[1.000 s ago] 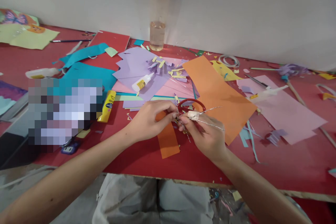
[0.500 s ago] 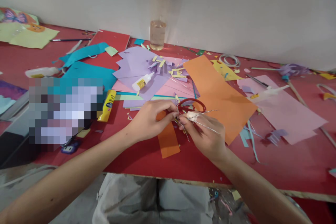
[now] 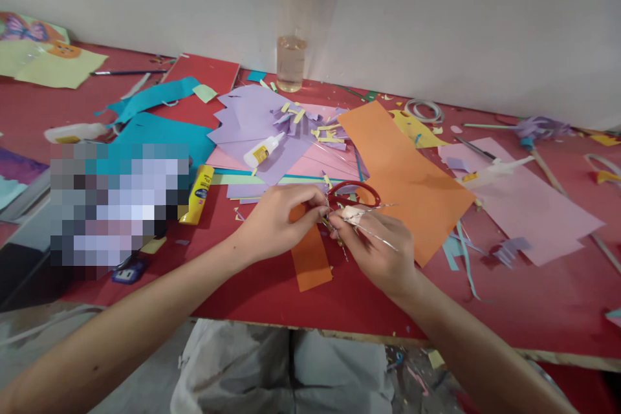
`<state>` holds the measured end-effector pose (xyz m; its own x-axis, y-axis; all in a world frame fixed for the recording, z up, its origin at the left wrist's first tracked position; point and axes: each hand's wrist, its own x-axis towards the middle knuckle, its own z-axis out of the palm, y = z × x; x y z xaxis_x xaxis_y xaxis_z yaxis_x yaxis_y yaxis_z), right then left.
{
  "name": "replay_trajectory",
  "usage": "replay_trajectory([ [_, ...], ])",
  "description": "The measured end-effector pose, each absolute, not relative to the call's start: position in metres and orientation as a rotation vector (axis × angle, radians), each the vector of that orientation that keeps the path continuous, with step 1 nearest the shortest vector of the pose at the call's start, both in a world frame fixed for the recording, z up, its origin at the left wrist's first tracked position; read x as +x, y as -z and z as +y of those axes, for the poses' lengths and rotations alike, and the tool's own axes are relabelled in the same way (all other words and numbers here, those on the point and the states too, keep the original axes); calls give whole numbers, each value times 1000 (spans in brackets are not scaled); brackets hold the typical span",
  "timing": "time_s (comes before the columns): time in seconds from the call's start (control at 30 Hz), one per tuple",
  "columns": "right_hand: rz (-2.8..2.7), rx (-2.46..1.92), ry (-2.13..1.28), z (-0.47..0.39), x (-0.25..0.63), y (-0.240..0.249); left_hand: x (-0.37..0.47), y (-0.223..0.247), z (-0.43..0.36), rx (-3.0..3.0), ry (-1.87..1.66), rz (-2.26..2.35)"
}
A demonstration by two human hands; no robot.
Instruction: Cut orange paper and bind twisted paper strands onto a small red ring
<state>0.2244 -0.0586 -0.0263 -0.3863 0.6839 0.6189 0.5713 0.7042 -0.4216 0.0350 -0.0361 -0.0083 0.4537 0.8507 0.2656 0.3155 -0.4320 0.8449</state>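
Fingertips of our left hand [image 3: 276, 221] and right hand [image 3: 381, 249] are clamped on the silvery wire [image 3: 378, 239], near the large orange sheet's [image 3: 412, 181] left edge; its strands cross our right fingers. Behind and left of the sheet, the drink bottle [image 3: 291, 61] holds pale liquid; left, the glue bottle's [image 3: 262, 152] contents are unclear.

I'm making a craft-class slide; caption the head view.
Left hand and right hand meet at thin silvery strands over a red table strewn with coloured paper.
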Motion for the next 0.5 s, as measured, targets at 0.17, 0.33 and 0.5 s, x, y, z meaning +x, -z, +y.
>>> replay_trajectory([
  [0.17,-2119,-946,-120,-58,223,25,35,9,-37,1966,-911,987],
  [0.33,-2138,-926,-50,-57,222,24,35,6,-36,1953,-876,1002],
  [0.5,-2173,-928,-13,-57,221,23,35,7,-35,1953,-860,1013],
])
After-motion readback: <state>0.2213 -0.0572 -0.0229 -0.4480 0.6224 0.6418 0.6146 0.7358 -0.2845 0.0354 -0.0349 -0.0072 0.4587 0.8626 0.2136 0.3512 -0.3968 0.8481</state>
